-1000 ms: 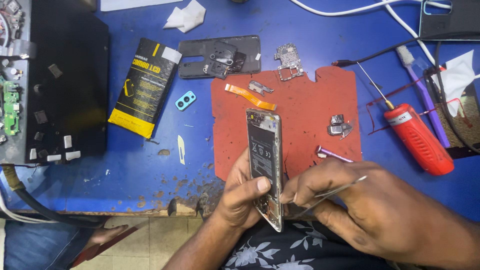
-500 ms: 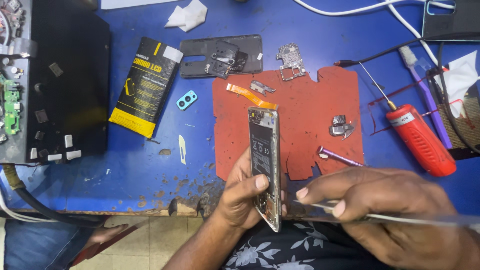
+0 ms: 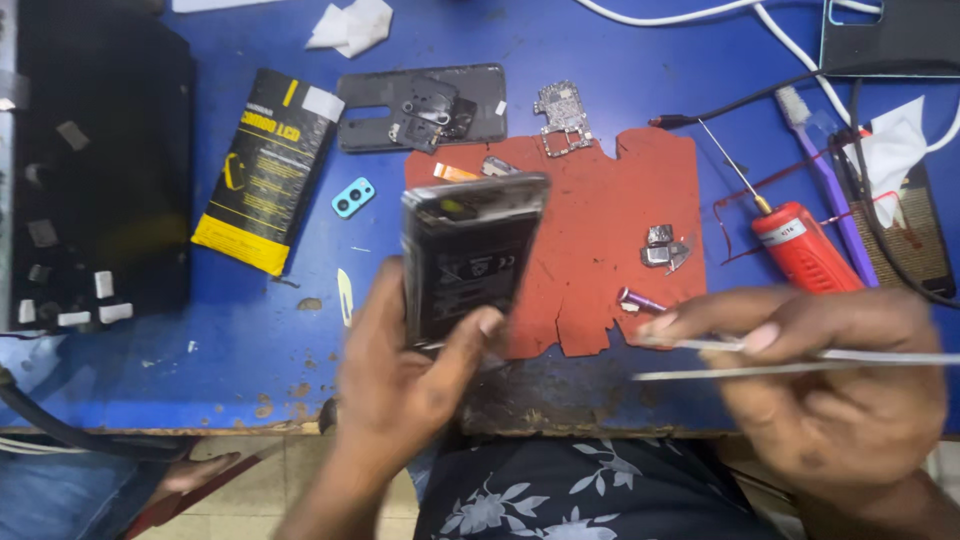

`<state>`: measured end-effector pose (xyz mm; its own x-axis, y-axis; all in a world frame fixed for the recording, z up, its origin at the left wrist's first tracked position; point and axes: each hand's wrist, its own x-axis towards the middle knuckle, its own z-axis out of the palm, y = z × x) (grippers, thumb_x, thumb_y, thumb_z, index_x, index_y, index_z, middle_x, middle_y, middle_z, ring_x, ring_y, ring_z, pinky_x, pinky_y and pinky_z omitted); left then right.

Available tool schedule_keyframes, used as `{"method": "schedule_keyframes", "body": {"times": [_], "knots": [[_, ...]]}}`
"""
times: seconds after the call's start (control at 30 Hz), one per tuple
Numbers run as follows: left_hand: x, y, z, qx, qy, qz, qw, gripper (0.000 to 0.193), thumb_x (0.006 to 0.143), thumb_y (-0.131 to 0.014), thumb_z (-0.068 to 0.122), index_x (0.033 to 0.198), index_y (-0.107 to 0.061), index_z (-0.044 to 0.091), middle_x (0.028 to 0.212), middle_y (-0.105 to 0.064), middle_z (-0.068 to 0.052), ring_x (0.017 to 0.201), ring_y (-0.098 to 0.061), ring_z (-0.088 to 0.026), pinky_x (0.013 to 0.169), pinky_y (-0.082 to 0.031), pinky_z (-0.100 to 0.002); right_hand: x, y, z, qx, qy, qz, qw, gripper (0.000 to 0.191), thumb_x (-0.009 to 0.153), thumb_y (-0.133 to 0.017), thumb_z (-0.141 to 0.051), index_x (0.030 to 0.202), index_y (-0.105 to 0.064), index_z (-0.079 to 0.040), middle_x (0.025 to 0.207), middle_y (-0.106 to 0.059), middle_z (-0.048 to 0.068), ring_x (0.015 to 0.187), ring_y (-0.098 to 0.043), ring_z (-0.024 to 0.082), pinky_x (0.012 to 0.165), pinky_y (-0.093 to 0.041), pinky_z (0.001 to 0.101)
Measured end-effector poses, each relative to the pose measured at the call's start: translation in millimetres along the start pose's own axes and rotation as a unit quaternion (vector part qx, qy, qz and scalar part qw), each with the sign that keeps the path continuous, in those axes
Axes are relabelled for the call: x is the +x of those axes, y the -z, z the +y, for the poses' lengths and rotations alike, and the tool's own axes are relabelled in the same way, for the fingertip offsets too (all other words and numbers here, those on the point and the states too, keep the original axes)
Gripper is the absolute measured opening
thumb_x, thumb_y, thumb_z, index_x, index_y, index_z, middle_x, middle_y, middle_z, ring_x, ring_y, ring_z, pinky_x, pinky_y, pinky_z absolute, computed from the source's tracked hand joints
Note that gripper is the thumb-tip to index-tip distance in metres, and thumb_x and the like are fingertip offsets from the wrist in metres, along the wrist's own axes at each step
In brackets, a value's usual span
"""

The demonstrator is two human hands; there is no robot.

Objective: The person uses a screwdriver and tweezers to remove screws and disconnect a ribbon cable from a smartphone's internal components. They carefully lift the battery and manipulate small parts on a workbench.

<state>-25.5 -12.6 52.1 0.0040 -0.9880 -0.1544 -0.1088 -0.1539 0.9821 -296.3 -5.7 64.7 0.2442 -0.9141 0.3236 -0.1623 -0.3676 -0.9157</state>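
Observation:
My left hand (image 3: pixel 405 375) holds an opened phone body (image 3: pixel 465 255) upright above the table's front edge, its dark battery side facing me, thumb on its lower right corner. My right hand (image 3: pixel 830 385) grips thin metal tweezers (image 3: pixel 800 358) lying almost level, tips pointing left, a hand's width to the right of the phone. Behind the phone lies a red work mat (image 3: pixel 600 230) with small metal shields (image 3: pixel 665 248) and a purple-handled tool (image 3: pixel 640 299) on it.
On the blue table (image 3: pixel 250 340) lie a black and yellow packet (image 3: pixel 268 185), a dark phone back cover (image 3: pixel 420 105), a circuit board (image 3: pixel 562 115), a blue camera ring (image 3: pixel 353 196), a red screwdriver (image 3: pixel 800 245), a toothbrush (image 3: pixel 820 170), cables, and a black box (image 3: pixel 100 170) at left.
My left hand has turned the phone from edge-on to flat, battery side facing me, and raised it. My right hand with the tweezers has drawn away to the right.

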Motion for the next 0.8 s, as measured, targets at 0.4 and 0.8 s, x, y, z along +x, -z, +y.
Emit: {"method": "schedule_keyframes", "body": {"times": [0.4, 0.8], "knots": [[18, -17, 17, 0.525, -0.354, -0.063, 0.771, 0.028, 0.081, -0.065, 0.014, 0.109, -0.061, 0.008, 0.090, -0.061, -0.004, 0.082, -0.064, -0.023, 0.065, -0.051, -0.039, 3, -5, 15, 0.002, 0.005, 0.077, 0.997, 0.026, 0.102, -0.061, 0.003, 0.116, -0.040, -0.003, 0.098, -0.067, 0.022, 0.095, -0.077, 0.031, 0.084, -0.066, 0.0410], [-8, 27, 7, -0.056, -0.059, 0.148, 0.986, 0.040, 0.090, -0.075, -0.004, 0.124, -0.059, 0.009, 0.109, -0.075, -0.010, 0.092, -0.074, -0.022, 0.086, -0.062, -0.038, -20, 9, 36, 0.009, 0.008, 0.113, 0.994, 0.018, 0.112, -0.063, 0.001, 0.116, -0.045, -0.001, 0.103, -0.069, 0.025, 0.093, -0.077, 0.028, 0.092, -0.068, 0.0440]]}}
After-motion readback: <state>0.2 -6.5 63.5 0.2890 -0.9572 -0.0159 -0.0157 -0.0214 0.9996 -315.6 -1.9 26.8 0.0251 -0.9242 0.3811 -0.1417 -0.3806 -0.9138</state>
